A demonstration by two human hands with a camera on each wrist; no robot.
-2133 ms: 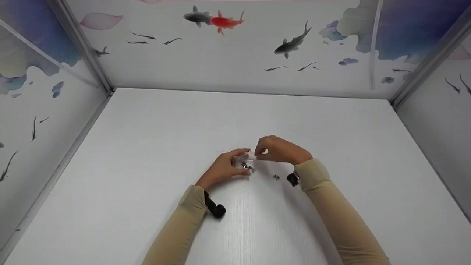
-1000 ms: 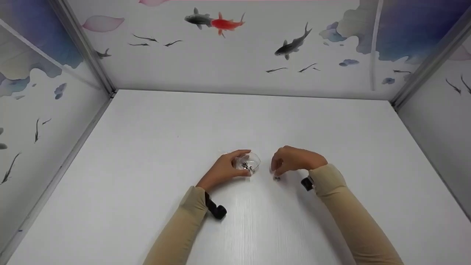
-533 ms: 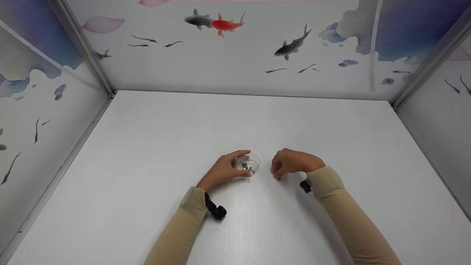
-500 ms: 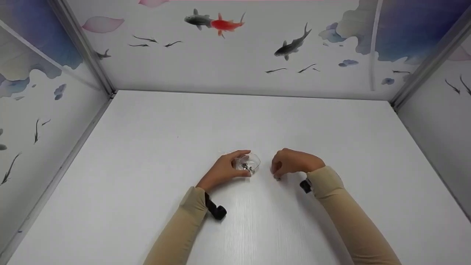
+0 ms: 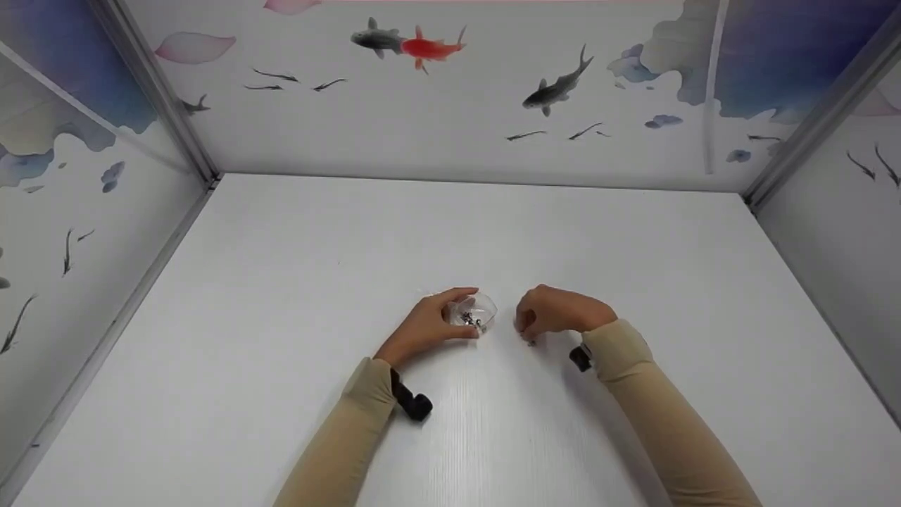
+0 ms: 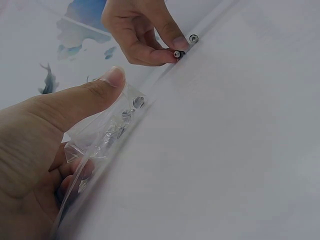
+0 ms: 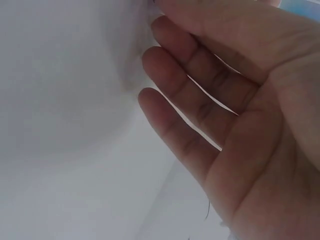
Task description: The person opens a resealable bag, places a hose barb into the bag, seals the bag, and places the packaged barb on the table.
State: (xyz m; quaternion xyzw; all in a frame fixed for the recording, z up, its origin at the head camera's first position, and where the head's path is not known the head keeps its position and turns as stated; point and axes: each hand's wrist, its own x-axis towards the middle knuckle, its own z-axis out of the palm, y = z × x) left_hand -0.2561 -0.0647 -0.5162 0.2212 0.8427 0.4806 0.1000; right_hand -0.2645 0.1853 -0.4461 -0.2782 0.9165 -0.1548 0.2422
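Note:
My left hand (image 5: 426, 320) holds a clear plastic bag (image 6: 107, 132), its thumb and fingers spread around the bag's sides and its mouth facing right. Several small shiny metal pieces (image 5: 470, 320) lie inside. To the right, my right hand (image 5: 563, 310) is down at the table, thumb and forefinger pinching a small round-ended metal piece (image 6: 178, 53). Another such piece (image 6: 194, 38), silver with a dark centre, lies beside the thumb tip. In the right wrist view, the other fingers (image 7: 165, 67) hang loosely bent, and the pinch is mostly out of frame.
The white table (image 5: 338, 225) is closed in by panels printed with fish, with a back wall (image 5: 450, 127) along its far edge. Black wrist cameras (image 5: 415, 406) are strapped at both cuffs.
My right hand has gone from the bag's mouth rightward and down to the loose metal pieces, then shifted slightly left with one pinched. My left hand and the bag stay put.

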